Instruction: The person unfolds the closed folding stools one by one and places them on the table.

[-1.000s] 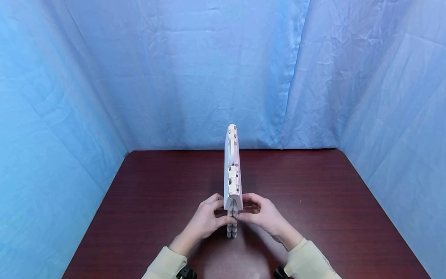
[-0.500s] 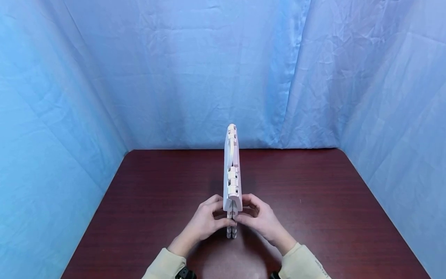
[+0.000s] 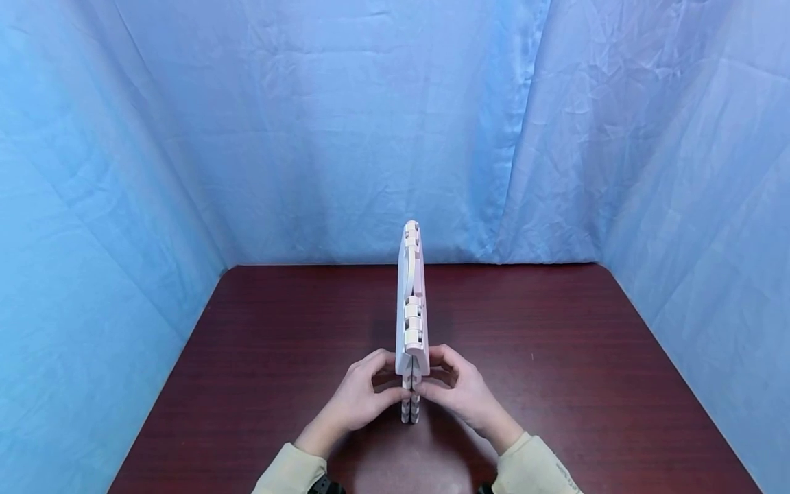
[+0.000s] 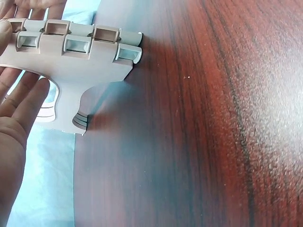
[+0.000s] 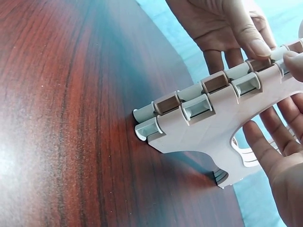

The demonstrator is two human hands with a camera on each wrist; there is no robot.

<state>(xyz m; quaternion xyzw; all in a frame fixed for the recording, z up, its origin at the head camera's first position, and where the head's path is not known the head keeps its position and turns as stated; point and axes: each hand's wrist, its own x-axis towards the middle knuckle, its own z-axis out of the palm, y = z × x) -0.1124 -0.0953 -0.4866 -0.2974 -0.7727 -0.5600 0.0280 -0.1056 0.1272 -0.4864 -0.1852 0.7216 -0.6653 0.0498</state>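
A pale folding stool (image 3: 413, 319), plastic and folded flat, stands upright on the dark red table with its narrow edge toward me. Its carry handle (image 3: 410, 271) is on top. My left hand (image 3: 365, 390) grips the left leg panel, thumb on the near edge and fingers around the side. On the opposite side, my right hand (image 3: 464, 394) holds the right leg panel the same way. Both thumbs lie close together at the middle. Interlocking hinge knuckles run along the leg panel (image 5: 203, 127) in the right wrist view. In the left wrist view, fingers pass by the panel's curved cut-out (image 4: 52, 92).
The wood-grain table (image 3: 278, 322) extends on both sides of the stool. Light blue curtains (image 3: 370, 137) hang behind it and along the left and right sides. Dark wrist devices (image 3: 327, 484) show at the bottom edge.
My left thumb has drawn back slightly to the left along the near edge. The right hand and sleeve have shifted a little to the left. The stool stays almost in place.
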